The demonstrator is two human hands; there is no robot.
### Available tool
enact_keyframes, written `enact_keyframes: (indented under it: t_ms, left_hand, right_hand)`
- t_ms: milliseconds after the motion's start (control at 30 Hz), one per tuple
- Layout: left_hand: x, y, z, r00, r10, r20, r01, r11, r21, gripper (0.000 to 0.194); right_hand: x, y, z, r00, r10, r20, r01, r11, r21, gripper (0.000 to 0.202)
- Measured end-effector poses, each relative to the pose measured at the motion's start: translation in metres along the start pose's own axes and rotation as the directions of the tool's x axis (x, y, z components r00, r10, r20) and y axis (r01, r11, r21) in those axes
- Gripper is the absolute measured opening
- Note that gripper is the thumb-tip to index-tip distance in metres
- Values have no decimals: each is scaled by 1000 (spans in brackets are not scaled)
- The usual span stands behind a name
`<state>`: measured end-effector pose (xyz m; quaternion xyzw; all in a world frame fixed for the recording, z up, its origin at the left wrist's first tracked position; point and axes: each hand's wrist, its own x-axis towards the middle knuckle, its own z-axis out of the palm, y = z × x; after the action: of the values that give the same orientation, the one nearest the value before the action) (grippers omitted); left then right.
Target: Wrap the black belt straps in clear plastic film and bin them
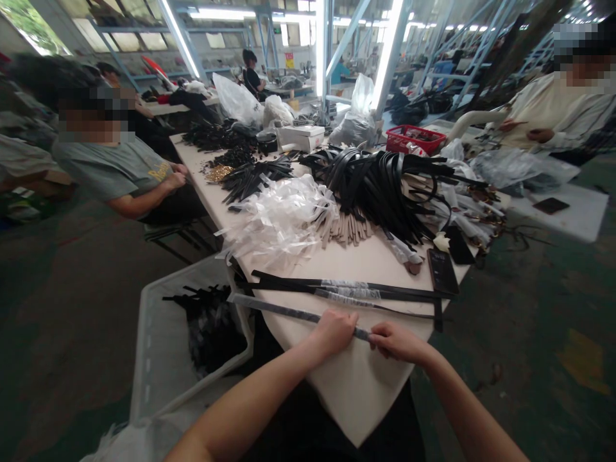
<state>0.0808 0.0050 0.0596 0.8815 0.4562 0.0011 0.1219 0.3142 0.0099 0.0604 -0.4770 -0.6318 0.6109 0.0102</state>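
Note:
A long dark strap in a clear plastic sleeve [283,310] lies slantwise over the near part of the table. My left hand [334,332] is closed around it near its right end. Just to the right, my right hand [395,342] pinches the end of the same strap, fingers curled. A short stretch of it shows between the two hands. Beyond them several black straps [409,294] lie side by side, partly wrapped in clear plastic [349,290]. Behind these, a loose heap of white translucent plastic strips [283,215] rests on the table.
A large pile of black straps [370,176] covers the table's middle. A phone [443,271] lies at the right edge. Lower left stands a white bin [144,346] holding black wrapped pieces [212,330]. People sit at left [129,167] and right [543,115]. A red basket [414,138] stands farther back.

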Motion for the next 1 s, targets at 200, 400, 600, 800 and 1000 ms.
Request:
enact_keyframes:
  t_ms: [200, 400, 600, 800, 1000]
  left_hand:
    - [10, 7, 4, 999, 21, 32, -21, 1000, 0, 9]
    - [12, 18, 4, 996, 82, 28, -80, 995, -65, 14]
    - [22, 23, 0, 996, 32, 78, -30, 999, -34, 17]
    - [15, 28, -12, 991, 134, -12, -134, 988, -70, 32]
    - [-94, -83, -21, 818, -302, -490, 205, 948, -243, 37]
  right_hand:
    - [1, -5, -7, 998, -33, -56, 29, 997, -71, 32]
    - [6, -5, 6, 995, -90, -32, 91, 996, 27, 33]
    - [5, 9, -3, 999, -23, -32, 24, 999, 41, 32]
    - [1, 5, -11, 999, -18, -50, 17, 1000, -8, 35]
    - [-57, 36, -70, 986, 83, -144, -96, 992, -85, 47]
